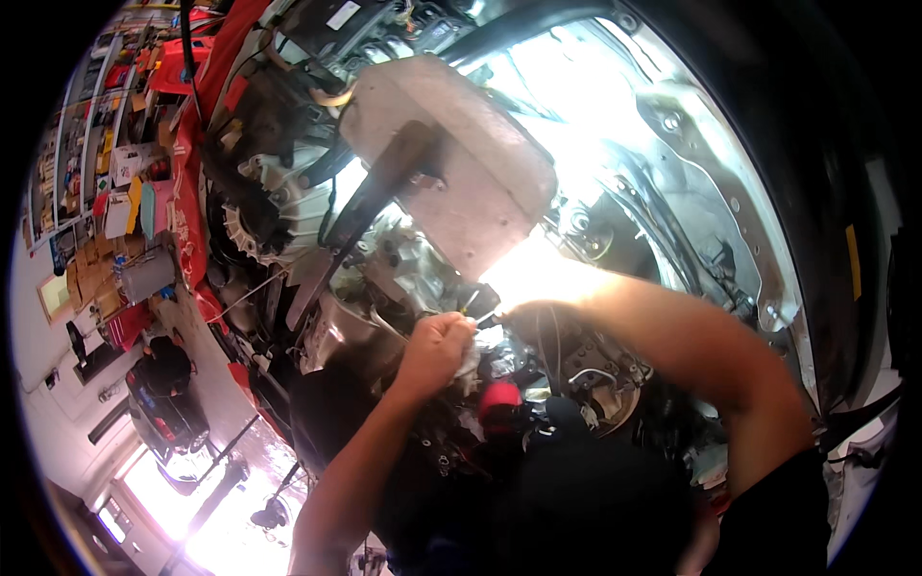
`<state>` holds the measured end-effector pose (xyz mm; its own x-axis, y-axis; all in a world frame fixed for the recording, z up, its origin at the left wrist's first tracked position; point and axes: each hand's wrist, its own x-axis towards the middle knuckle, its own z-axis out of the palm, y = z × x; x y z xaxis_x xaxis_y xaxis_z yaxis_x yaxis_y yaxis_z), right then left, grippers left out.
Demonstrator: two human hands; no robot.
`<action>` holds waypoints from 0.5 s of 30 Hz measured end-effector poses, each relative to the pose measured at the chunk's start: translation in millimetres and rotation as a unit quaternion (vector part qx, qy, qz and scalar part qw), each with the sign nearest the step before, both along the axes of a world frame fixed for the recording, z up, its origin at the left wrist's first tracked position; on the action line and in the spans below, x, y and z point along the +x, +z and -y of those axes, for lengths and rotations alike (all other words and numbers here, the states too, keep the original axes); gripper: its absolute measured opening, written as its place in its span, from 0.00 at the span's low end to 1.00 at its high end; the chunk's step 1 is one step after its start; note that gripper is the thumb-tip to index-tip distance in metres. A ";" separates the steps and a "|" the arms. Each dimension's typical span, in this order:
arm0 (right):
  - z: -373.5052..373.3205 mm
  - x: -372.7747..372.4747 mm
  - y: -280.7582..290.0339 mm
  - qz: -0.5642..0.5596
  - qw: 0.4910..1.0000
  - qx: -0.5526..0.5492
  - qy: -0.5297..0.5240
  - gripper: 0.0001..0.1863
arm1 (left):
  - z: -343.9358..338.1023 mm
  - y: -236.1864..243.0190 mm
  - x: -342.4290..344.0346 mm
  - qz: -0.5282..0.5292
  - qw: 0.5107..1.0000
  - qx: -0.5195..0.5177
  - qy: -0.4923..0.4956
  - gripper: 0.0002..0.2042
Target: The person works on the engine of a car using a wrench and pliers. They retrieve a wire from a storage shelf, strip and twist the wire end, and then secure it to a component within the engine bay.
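In the middle of an opened engine bay, my left hand [437, 353] is closed, with thumb and fingers pinched together. My right hand [530, 288] comes in from the right beside it, bleached by strong glare, its fingers curled inward. Between the fingertips of both hands shows a small thin pale piece [488, 317], too small to name. Just above them hangs a broad flat grey-brown panel [471, 163] with a dark bar [379, 192] across it. Below the hands are a red round part [500, 398] and several hoses and metal parts.
A ribbed metal housing [279, 206] lies left of the panel. Bare body metal [706, 197] of the car curves along the right. Red body edges run down the left. Beyond are shelves [91, 144] with boxes, a dark car [168, 413] and a bright doorway. A dark rounded shape [595, 499] blocks the lower middle.
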<state>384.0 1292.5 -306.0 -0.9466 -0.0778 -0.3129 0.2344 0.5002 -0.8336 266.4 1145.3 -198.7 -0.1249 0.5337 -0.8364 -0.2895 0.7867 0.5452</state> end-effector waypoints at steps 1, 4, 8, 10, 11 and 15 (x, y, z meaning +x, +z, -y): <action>5.0 -5.8 10.8 0.037 0.997 0.065 0.004 0.27 | 1.4 -2.5 2.3 0.000 1.000 0.014 -0.013 0.14; 13.0 4.4 -0.1 -0.051 0.987 0.105 -0.115 0.19 | 2.3 -8.9 8.7 -0.037 0.998 0.055 -0.016 0.13; 26.7 5.7 46.1 -0.030 0.961 0.242 -0.134 0.19 | 12.1 5.5 16.2 -0.262 0.945 0.129 -0.145 0.10; 41.2 18.1 78.8 0.017 0.954 0.207 -0.215 0.15 | 13.2 15.0 16.5 -0.287 0.921 0.144 -0.221 0.09; 44.2 21.5 84.3 0.017 0.955 0.213 -0.208 0.15 | 9.4 24.6 16.3 -0.268 0.926 0.128 -0.234 0.08; 40.1 6.3 106.4 0.045 0.993 0.000 -0.109 0.19 | 22.3 26.9 11.6 -0.303 0.904 0.114 -0.279 0.08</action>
<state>390.3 1252.4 -199.6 -0.9088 0.1262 -0.3977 0.4115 0.4289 -0.8042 278.0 1123.0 -171.8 -0.1823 0.8050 -0.5645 0.5239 0.5654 0.6371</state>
